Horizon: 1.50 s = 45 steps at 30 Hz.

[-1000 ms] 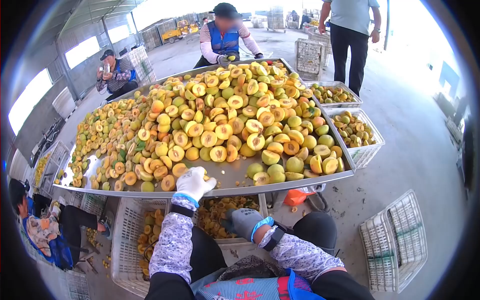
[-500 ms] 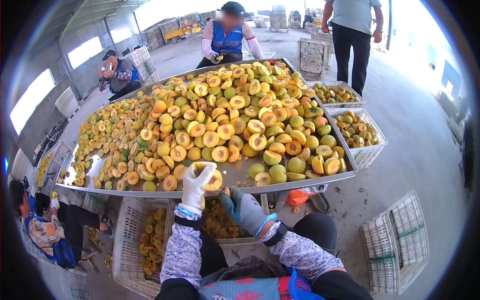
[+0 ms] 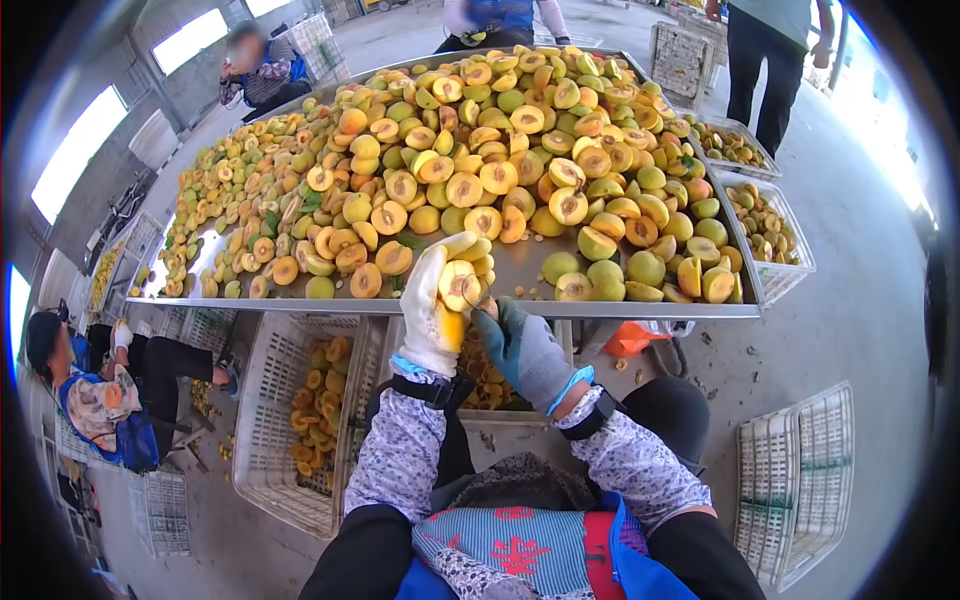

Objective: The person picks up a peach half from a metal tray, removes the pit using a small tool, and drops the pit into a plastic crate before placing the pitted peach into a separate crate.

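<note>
Yellow, green and orange stone fruit (image 3: 498,178) on a silver-grey worktop (image 3: 660,310).
The left glove (image 3: 428,312) is white and yellow, the right glove (image 3: 540,362) grey with teal fingers (image 3: 508,338); floral sleeves (image 3: 398,450) show purple-grey on white, the striped apron (image 3: 480,540) blue-grey with red lettering.

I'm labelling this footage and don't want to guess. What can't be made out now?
In the head view:
Back of the fruit half: hidden by the left hand.
What, if anything, the right hand holds: partly covered by its fingers, too small to tell.
Standing person: head cut off by the top edge.
</note>
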Each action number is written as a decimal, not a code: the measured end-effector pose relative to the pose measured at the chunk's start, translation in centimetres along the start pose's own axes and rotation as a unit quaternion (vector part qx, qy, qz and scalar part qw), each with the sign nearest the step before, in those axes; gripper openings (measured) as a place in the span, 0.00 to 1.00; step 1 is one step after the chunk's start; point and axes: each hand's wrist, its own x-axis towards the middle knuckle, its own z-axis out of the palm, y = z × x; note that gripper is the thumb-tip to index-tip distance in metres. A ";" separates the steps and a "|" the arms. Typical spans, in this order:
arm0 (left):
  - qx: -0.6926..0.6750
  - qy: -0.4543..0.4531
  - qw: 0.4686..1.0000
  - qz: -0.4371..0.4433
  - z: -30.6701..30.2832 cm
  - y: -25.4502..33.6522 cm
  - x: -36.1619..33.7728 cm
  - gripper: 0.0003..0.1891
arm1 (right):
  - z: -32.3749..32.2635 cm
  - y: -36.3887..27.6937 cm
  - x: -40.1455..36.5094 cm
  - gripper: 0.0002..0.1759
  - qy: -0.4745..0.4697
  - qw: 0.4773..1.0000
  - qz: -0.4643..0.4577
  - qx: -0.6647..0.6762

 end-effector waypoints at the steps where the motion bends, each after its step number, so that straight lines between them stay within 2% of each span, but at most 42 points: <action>1: -0.010 -0.002 1.000 -0.005 0.0 -0.1 -0.2 0.24 | 0.2 0.2 0.0 0.16 -0.005 1.000 0.008 0.001; 3: -0.029 -0.006 0.999 -0.015 0.1 -0.2 -0.4 0.24 | 1.3 0.8 0.1 0.18 0.002 0.999 0.001 0.050; 5: -0.004 0.039 0.999 -0.017 0.5 -0.4 -0.5 0.25 | 2.9 2.1 0.0 0.21 0.025 0.989 -0.028 0.144; 8: 0.052 0.062 0.997 0.010 0.8 -0.2 -0.7 0.25 | 2.5 0.5 -0.1 0.23 -0.096 0.949 0.121 0.274; 10: 0.078 0.080 0.993 0.034 1.4 0.0 -0.9 0.26 | 1.4 -0.5 0.2 0.24 -0.155 0.919 0.196 0.305; 11: 0.109 0.057 0.991 0.050 1.1 -0.1 -1.1 0.26 | 1.1 -0.8 0.1 0.24 -0.185 0.900 0.232 0.319; 13: 0.172 0.007 0.981 0.084 0.5 0.0 -1.0 0.25 | 0.9 -1.1 0.0 0.25 -0.179 0.910 0.215 0.305; 17: 0.119 0.001 0.993 -0.004 1.5 0.9 -0.5 0.22 | 1.1 -0.2 -0.4 0.27 -0.107 0.964 0.138 0.200; 20: 0.086 -0.017 0.992 -0.086 0.9 1.7 -0.4 0.19 | 2.5 1.5 -1.0 0.26 -0.066 0.971 0.084 0.214; 23: 0.083 0.037 0.993 -0.070 1.8 1.6 -1.4 0.20 | 0.0 -2.6 -0.6 0.27 -0.203 0.899 0.266 0.283; 26: 0.095 0.038 0.994 -0.033 1.5 0.8 -2.1 0.20 | -1.1 -1.9 -0.5 0.29 -0.305 0.798 0.328 0.404; 27: 0.103 0.021 0.994 -0.014 1.3 0.7 -1.7 0.20 | -1.6 -2.6 -0.6 0.32 -0.300 0.860 0.217 0.352; 29: 0.139 -0.031 0.990 -0.011 1.0 1.3 -1.5 0.18 | -2.5 -4.0 -0.2 0.31 -0.307 0.836 0.310 0.332; 31: 0.192 -0.055 0.979 -0.040 1.1 1.6 -1.4 0.18 | -3.0 -4.4 -0.2 0.31 -0.304 0.847 0.319 0.297; 32: 0.173 -0.059 0.982 -0.046 1.4 1.7 -1.5 0.18 | -3.0 -4.5 -0.5 0.31 -0.303 0.848 0.330 0.283; 34: 0.136 -0.064 0.987 -0.064 1.8 2.0 -1.9 0.19 | -2.6 -2.3 -1.0 0.31 -0.392 0.723 0.317 0.472; 35: 0.066 -0.071 0.993 -0.063 1.7 1.6 -2.0 0.20 | -2.5 -1.6 -1.1 0.31 -0.430 0.643 0.304 0.556; 36: -0.005 -0.078 0.995 -0.061 1.5 1.1 -1.9 0.21 | -2.8 -3.4 -1.2 0.31 -0.382 0.632 0.344 0.580; 37: -0.075 -0.081 0.992 -0.059 1.5 0.7 -2.0 0.21 | -3.0 -3.5 -1.1 0.30 -0.373 0.660 0.333 0.560; 39: -0.031 -0.039 0.998 -0.026 0.7 -0.5 -1.5 0.24 | -2.8 -3.6 -1.2 0.29 -0.368 0.702 0.319 0.520; 40: 0.007 -0.033 0.999 -0.023 -0.8 0.1 -3.5 0.23 | -2.5 -3.5 -1.4 0.28 -0.361 0.753 0.324 0.445; 41: -0.109 0.051 0.991 -0.060 0.6 0.2 -0.9 0.24 | -2.2 -3.1 -1.3 0.26 -0.354 0.798 0.320 0.367; 42: -0.099 0.067 0.992 -0.030 -0.5 1.0 -1.1 0.23 | -1.4 -2.0 -1.7 0.27 -0.324 0.880 0.278 0.208; 43: -0.157 0.062 0.986 -0.017 -2.4 1.5 -0.7 0.22 | 1.0 2.1 -2.7 0.26 -0.235 0.961 0.117 0.083; 44: -0.120 0.094 0.988 0.023 -3.3 2.5 -0.9 0.22 | 0.4 2.1 -3.0 0.24 -0.200 0.973 0.045 -0.102; 45: -0.080 0.121 0.989 0.030 -4.1 4.1 -1.2 0.20 | 0.5 3.4 -3.0 0.21 -0.221 0.951 0.042 -0.212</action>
